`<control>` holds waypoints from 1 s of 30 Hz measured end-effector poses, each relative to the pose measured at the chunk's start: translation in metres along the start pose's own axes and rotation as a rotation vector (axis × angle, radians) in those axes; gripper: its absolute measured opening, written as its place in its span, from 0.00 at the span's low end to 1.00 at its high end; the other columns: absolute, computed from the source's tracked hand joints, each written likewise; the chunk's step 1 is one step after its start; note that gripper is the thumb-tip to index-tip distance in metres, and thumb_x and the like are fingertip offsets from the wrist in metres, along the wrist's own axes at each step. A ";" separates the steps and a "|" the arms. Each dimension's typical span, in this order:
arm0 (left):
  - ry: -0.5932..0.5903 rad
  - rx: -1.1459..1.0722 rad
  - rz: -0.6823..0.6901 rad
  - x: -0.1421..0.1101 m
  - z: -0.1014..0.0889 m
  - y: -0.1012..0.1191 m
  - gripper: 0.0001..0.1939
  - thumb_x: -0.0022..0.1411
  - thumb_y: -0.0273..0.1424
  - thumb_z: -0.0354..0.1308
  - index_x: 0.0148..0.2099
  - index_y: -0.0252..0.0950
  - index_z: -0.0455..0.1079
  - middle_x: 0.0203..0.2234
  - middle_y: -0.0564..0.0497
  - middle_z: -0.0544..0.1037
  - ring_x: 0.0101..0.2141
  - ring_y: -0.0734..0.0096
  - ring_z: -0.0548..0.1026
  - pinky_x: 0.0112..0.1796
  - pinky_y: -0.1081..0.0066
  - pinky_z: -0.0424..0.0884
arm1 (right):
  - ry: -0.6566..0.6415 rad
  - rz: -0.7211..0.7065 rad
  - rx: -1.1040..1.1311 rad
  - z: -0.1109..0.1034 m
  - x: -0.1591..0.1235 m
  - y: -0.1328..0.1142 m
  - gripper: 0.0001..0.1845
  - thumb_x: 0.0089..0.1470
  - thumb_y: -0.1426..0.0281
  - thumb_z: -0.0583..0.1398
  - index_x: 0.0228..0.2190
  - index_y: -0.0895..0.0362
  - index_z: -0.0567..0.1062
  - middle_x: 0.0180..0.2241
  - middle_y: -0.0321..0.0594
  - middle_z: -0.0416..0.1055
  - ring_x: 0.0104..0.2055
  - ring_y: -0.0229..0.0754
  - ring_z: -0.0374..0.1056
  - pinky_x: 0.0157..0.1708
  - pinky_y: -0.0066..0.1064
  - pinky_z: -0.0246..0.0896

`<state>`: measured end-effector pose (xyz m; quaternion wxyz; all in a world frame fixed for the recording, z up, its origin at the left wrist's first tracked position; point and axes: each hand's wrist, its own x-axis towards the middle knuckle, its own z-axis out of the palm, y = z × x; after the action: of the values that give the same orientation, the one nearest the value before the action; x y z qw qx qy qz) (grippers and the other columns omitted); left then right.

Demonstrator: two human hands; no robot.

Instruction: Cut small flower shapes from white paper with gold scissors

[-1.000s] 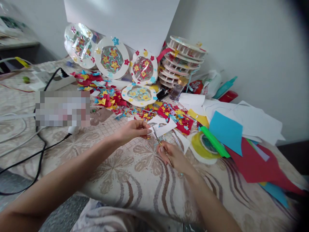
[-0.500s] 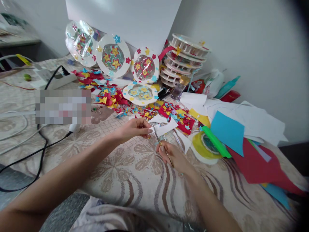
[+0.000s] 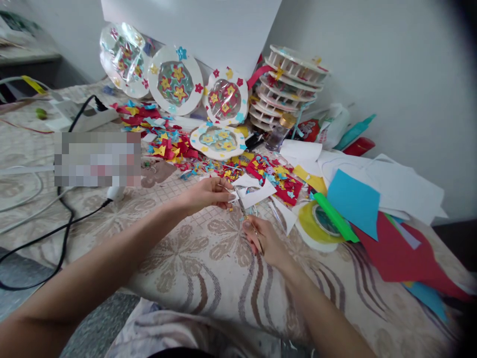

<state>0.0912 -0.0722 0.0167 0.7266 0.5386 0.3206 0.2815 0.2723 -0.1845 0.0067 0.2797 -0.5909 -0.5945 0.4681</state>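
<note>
Between the thumb and fingers of my left hand (image 3: 212,193) is a small piece of white paper (image 3: 233,197), mostly covered by the fingertips. My right hand (image 3: 264,237) grips a pair of small scissors (image 3: 242,207) by the handles. Their blades point away from me and meet the edge of the paper; I cannot tell how far apart they are. Just beyond the blades lie white paper offcuts (image 3: 264,195). A red sheet (image 3: 294,197) strewn with small coloured cut-outs is behind these.
Decorated round frames (image 3: 155,99) lean at the back, beside a tiered white stack (image 3: 294,69). Coloured scraps (image 3: 175,149) lie before them. To the right are a tape roll (image 3: 328,219), a green strip (image 3: 335,218), and blue (image 3: 354,204) and red sheets (image 3: 395,256). Black cables (image 3: 65,233) run left.
The view has shifted slightly. My hands stay nearly in place, left hand on the paper and right hand on the scissors, with only a small shift of the scissors.
</note>
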 end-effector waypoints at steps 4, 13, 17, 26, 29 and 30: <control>-0.009 -0.019 -0.054 0.002 -0.002 0.000 0.14 0.51 0.26 0.65 0.41 0.31 0.69 0.22 0.54 0.74 0.23 0.79 0.73 0.27 0.76 0.70 | -0.008 0.050 0.073 0.003 0.004 0.003 0.24 0.55 0.48 0.51 0.21 0.54 0.60 0.14 0.27 0.55 0.11 0.32 0.54 0.14 0.25 0.49; 0.051 0.064 0.009 0.008 -0.025 0.003 0.14 0.47 0.33 0.68 0.36 0.32 0.71 0.27 0.51 0.77 0.27 0.76 0.75 0.31 0.73 0.72 | -0.014 0.097 0.251 -0.007 0.013 0.004 0.24 0.52 0.48 0.54 0.22 0.56 0.63 0.15 0.27 0.56 0.10 0.29 0.52 0.11 0.22 0.44; 0.260 0.324 0.082 0.010 -0.035 0.007 0.12 0.49 0.33 0.66 0.33 0.31 0.71 0.24 0.50 0.76 0.25 0.73 0.76 0.28 0.73 0.73 | 0.084 0.103 0.308 -0.017 0.016 0.006 0.25 0.49 0.46 0.56 0.21 0.57 0.64 0.14 0.26 0.56 0.10 0.28 0.53 0.10 0.21 0.44; 0.323 0.691 0.109 0.006 -0.051 0.005 0.09 0.52 0.36 0.61 0.30 0.35 0.69 0.23 0.50 0.76 0.20 0.72 0.75 0.19 0.77 0.66 | 0.184 0.054 0.297 -0.032 0.016 0.012 0.26 0.50 0.45 0.54 0.22 0.57 0.65 0.15 0.27 0.56 0.11 0.28 0.53 0.11 0.22 0.46; 0.359 0.756 0.146 0.005 -0.053 0.008 0.09 0.51 0.36 0.62 0.29 0.35 0.70 0.19 0.52 0.74 0.17 0.76 0.71 0.18 0.78 0.61 | 0.252 -0.001 0.193 -0.038 0.017 0.015 0.24 0.51 0.47 0.55 0.24 0.56 0.65 0.16 0.28 0.57 0.13 0.30 0.54 0.14 0.24 0.49; 0.398 0.791 0.176 0.005 -0.051 0.009 0.09 0.51 0.36 0.62 0.29 0.35 0.70 0.18 0.53 0.72 0.17 0.77 0.69 0.18 0.78 0.59 | 0.295 -0.035 0.111 -0.041 0.018 0.016 0.22 0.51 0.49 0.56 0.24 0.56 0.65 0.16 0.28 0.58 0.14 0.32 0.55 0.15 0.25 0.51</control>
<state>0.0541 -0.0353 0.0140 0.3623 0.7356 0.4899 0.2961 0.3128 -0.1599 0.0046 0.4043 -0.6264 -0.5305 0.4035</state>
